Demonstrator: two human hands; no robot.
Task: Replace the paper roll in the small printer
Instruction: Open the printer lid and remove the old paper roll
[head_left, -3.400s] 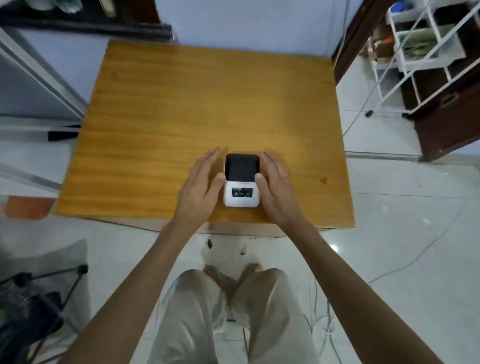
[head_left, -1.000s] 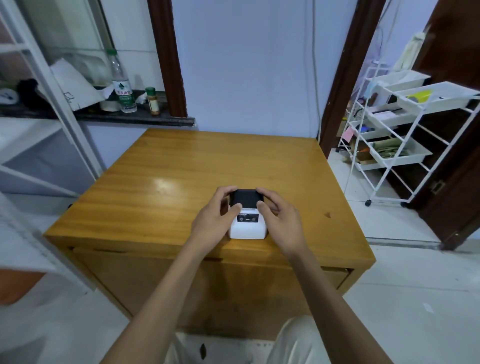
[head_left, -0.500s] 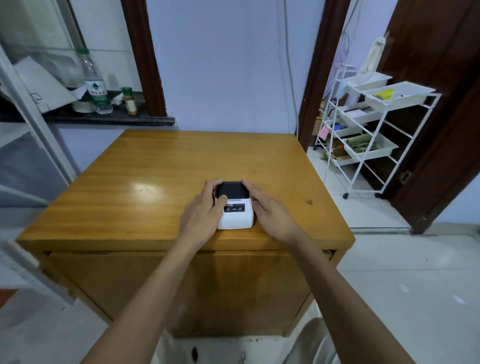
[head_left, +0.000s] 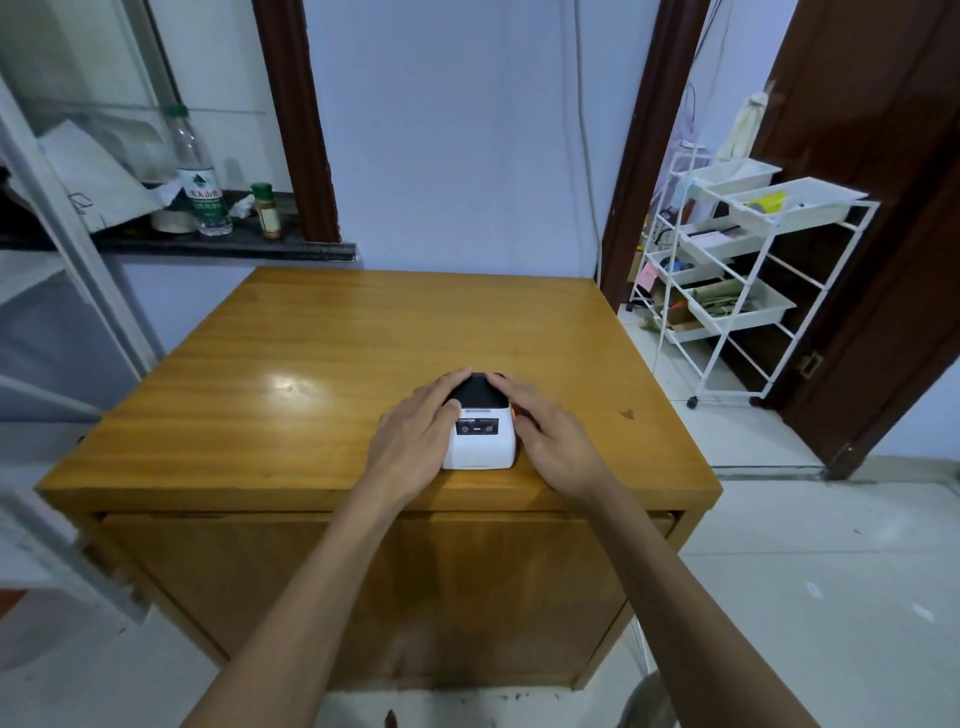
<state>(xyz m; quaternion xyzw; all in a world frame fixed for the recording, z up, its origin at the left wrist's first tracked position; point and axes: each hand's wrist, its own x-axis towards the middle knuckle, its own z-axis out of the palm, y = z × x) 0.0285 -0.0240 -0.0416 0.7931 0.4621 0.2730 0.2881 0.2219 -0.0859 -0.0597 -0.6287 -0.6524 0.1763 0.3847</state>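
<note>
Your fingers (head_left: 457, 382) of the left hand (head_left: 415, 434) curled over the printer's (head_left: 480, 431) black lid (head_left: 477, 391) from its left; the right hand (head_left: 550, 436) mirrored that from its right, fingers flat along the side. Both clasped the printer, neither nearer. The printer sat on the table (head_left: 311, 374), close to its near edge, long axis running away from you, lid shut. Lid latch was hidden under your fingers. I saw no spare roll near the printer.
</note>
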